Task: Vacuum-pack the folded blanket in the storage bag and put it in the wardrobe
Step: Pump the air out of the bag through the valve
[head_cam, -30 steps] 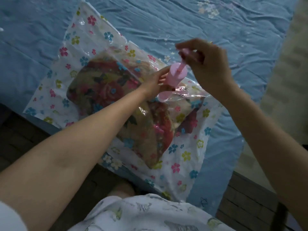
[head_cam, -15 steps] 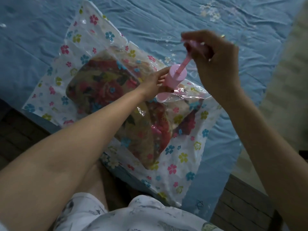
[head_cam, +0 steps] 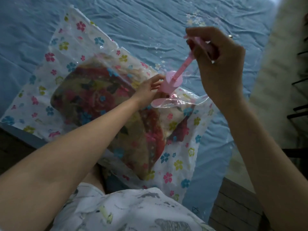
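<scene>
A clear storage bag (head_cam: pixel 55 100) printed with small flowers lies flat on the bed. Inside it sits the folded blanket (head_cam: pixel 103 104), patterned in red and tan. A pink hand pump (head_cam: pixel 168 84) stands on the bag near its far right side. My left hand (head_cam: pixel 150 90) grips the pump's barrel low down. My right hand (head_cam: pixel 215 55) is raised above it and holds the pump's handle, with the pink plunger rod (head_cam: pixel 185 64) drawn out between handle and barrel.
The bag rests on a blue wrinkled bedsheet (head_cam: pixel 150 19). A pale cloth edge (head_cam: pixel 280 80) runs down the right side. Dark wooden flooring (head_cam: pixel 233 205) shows below the bed's corner. My patterned clothing (head_cam: pixel 125 212) fills the bottom of the view.
My right hand has risen with the handle, pulling the plunger rod further out of the barrel. My left hand has stayed on the barrel.
</scene>
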